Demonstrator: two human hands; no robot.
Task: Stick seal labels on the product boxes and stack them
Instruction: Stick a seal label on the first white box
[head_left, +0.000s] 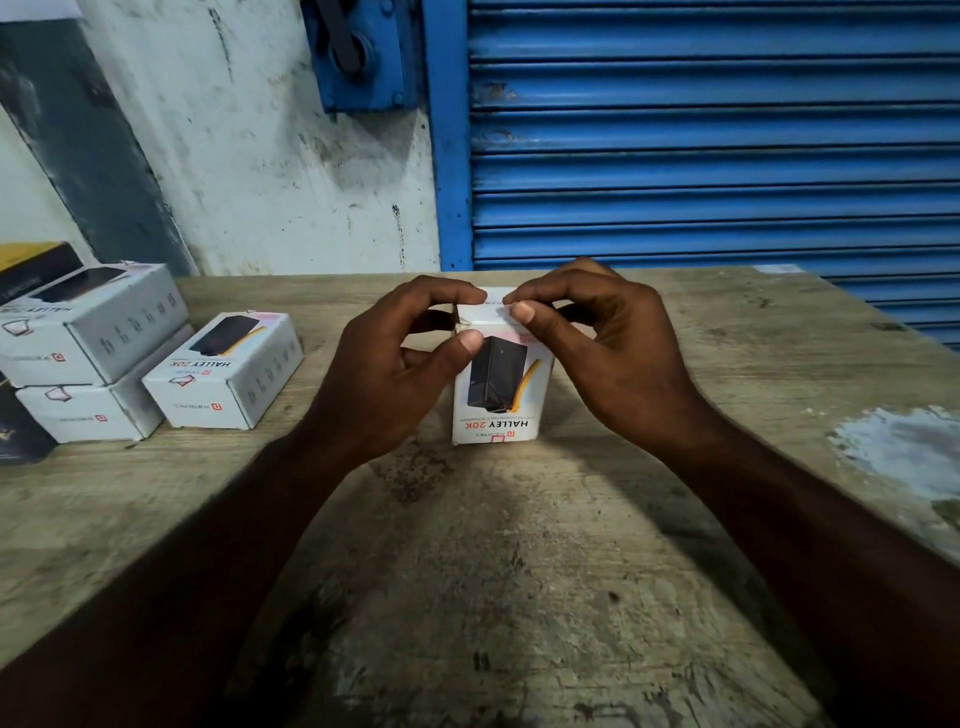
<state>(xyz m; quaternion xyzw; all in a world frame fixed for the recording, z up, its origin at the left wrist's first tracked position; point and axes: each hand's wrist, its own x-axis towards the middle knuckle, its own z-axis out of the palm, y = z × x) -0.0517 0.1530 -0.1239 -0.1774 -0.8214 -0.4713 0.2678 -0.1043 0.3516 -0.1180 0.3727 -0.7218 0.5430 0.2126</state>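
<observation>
- Product box (493, 395) stands on end between my two hands. Its printed face is toward me and upside down, with "HALLEY 20K" inverted near the bottom.
- My left hand (384, 374) grips the top left corner, thumb pressed on the front face and index finger curled over the top flap.
- My right hand (608, 353) pinches the top right edge, thumb and index finger closing on the fold of the flap.
- Both sets of fingertips nearly meet over the top; I cannot tell whether a seal label sits under them.
- The base rests on the worn wooden table (519, 571), just ahead of my wrists.
- Out past my left hand a single matching box (223, 369) lies flat.
- Just beyond it, two stacked boxes (88, 332) sit one on the other.
- Behind my right hand hangs a blue roller shutter (727, 130).
</observation>
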